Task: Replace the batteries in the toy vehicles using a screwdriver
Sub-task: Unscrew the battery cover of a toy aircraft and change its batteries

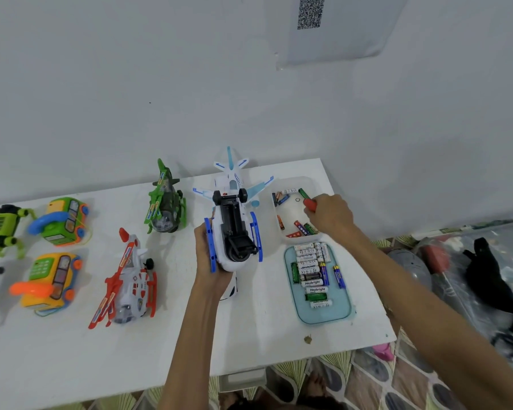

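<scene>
My left hand (205, 261) grips a white toy helicopter with blue skids (234, 232). It is held upside down over the table, and its black battery bay faces up and looks open. My right hand (333, 216) hovers over a clear tray (310, 183) of loose used batteries (302, 227). It pinches a short red and green stick-shaped object (306, 198); I cannot tell whether this is a screwdriver or batteries. A pale blue tray (346, 306) nearer to me holds several fresh batteries (310, 270).
A white and light-blue toy plane (233, 170) stands behind the held helicopter. To the left are a green helicopter (166, 202), a red and white helicopter (128, 279), two toy phones (64, 221) (49, 281) and a green toy (0, 229). The table's right edge (367, 276) is close to the trays.
</scene>
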A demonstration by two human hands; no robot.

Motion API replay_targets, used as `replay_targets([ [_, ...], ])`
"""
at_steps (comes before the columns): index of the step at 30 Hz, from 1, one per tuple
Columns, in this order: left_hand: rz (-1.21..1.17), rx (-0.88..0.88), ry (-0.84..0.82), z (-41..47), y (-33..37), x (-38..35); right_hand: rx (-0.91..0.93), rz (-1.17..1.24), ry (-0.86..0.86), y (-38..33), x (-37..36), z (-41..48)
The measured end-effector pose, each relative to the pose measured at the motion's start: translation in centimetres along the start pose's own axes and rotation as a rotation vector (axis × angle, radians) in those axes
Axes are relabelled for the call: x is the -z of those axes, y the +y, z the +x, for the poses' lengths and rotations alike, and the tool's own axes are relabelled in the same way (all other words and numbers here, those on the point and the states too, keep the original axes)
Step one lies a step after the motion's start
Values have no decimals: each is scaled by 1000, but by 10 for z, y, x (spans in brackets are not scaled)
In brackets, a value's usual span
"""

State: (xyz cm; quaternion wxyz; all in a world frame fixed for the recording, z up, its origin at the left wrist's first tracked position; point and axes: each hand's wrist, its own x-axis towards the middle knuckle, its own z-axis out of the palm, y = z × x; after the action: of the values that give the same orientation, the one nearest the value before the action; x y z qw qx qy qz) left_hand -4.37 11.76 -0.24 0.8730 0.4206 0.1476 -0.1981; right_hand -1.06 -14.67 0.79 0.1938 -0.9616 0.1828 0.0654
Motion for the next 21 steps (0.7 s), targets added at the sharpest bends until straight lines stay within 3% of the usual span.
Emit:
replay_targets([
  [5,-22,-16,-3,-2,0,3,-63,99,-97,14,11,28],
  [12,-30,-20,-10,3,-1,-1,23,-112,-204,3,1,28],
  [21,17,-15,-47,5,0,-4,118,-316,-214,-19,-22,25],
])
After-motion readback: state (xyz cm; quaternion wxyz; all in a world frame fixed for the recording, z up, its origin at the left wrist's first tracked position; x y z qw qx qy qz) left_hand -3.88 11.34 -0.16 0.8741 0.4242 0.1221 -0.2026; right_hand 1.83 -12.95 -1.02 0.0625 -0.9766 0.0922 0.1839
